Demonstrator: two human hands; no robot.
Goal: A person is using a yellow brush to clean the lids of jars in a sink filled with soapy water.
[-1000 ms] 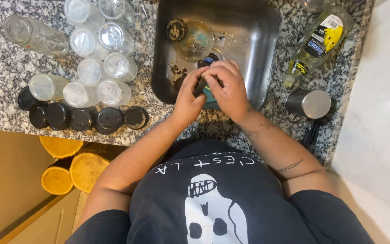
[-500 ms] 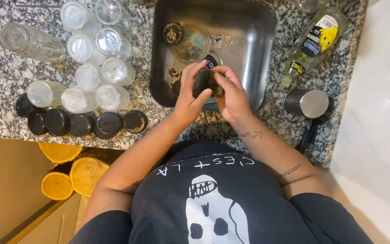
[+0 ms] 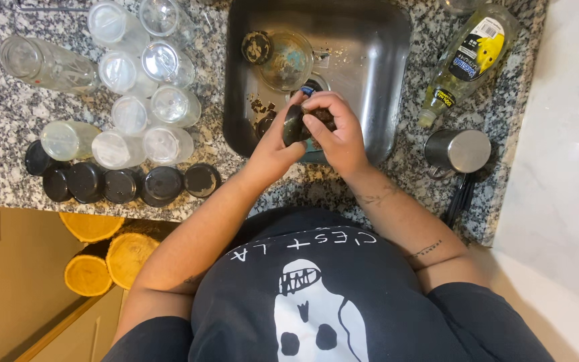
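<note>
Person at a steel sink (image 3: 383, 80) set in a granite counter (image 3: 8, 181). The left hand (image 3: 273, 147) and right hand (image 3: 336, 131) meet over the basin, both closed around a small dark lid (image 3: 294, 125) held edge-up between them. A dirty glass jar (image 3: 286, 60) lies in the sink behind. Clear jars (image 3: 135, 114) and a row of black lids (image 3: 122, 182) rest on the counter beside the left arm; a soap bottle (image 3: 467, 60) and metal cup (image 3: 460, 151) lie beyond the right.

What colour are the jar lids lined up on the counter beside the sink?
Black; the jar lids show best in the head view, in a row below the clear glass jars.
</note>
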